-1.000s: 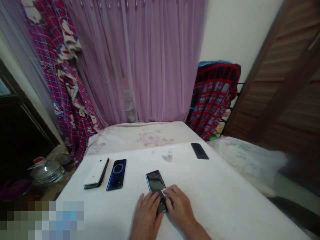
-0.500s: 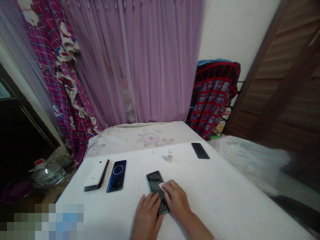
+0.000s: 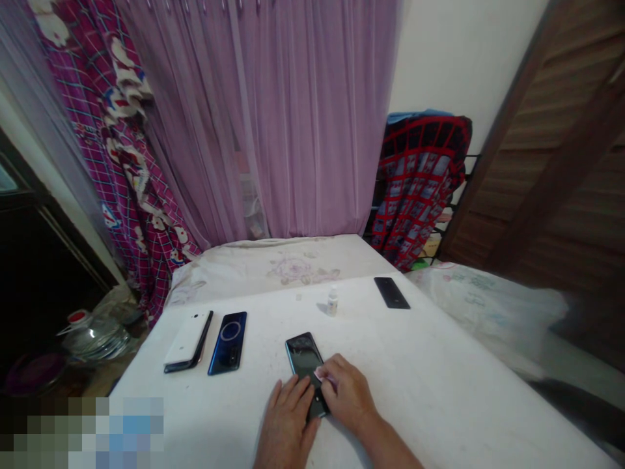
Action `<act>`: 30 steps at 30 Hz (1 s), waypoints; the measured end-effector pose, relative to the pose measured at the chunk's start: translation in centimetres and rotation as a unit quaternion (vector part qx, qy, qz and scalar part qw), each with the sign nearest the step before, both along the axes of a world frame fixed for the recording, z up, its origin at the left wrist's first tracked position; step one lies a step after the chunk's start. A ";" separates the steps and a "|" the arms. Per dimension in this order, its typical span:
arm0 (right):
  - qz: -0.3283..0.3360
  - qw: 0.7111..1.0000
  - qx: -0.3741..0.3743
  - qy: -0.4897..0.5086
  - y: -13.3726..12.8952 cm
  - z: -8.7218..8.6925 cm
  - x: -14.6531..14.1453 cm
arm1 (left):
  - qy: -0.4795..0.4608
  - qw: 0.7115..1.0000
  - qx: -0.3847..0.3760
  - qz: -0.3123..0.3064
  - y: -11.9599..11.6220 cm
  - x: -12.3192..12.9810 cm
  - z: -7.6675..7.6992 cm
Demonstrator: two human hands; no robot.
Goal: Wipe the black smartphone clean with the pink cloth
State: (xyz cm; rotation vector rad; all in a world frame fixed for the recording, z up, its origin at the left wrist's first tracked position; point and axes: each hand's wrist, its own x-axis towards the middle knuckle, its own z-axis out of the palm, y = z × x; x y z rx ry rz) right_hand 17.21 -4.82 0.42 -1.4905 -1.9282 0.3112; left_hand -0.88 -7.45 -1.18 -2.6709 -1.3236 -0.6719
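Observation:
A dark smartphone [image 3: 303, 352] lies on the white table in front of me, its glossy face up. My left hand [image 3: 288, 413] rests across its lower left side, fingers stretched out and holding it down. Pinched in the fingertips of my right hand [image 3: 349, 394] is a small pale pink cloth [image 3: 319, 373], pressed on the phone's right edge area. Most of the cloth is hidden by the fingers. Beyond the phone stands a small white bottle [image 3: 333, 303], upright.
To the left lie a blue phone [image 3: 228, 344] and a stack of phones with a white one [image 3: 189, 339] on top. A black phone [image 3: 391, 293] lies at the back right. A tiny pale square [image 3: 298, 297] is near the bottle. Purple curtains [image 3: 303, 130] hang behind the table [image 3: 439, 384].
My right hand has slid the cloth a short way down along the phone, toward me. My left hand stays in place on the phone.

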 end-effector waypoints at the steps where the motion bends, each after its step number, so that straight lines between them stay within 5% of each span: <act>1: 0.002 1.000 -0.001 -0.002 -0.3 0.0 0.1 | -0.002 1.000 -0.001 0.001 0.0 0.0 0.0; 14: -0.011 0.999 0.023 -0.023 -1.1 -0.2 0.0 | -0.012 1.000 -0.015 0.006 -0.1 0.2 0.1; 30: -0.022 0.999 0.037 -0.012 1.0 -0.3 -0.6 | -0.004 1.000 -0.030 0.006 -0.3 0.2 0.7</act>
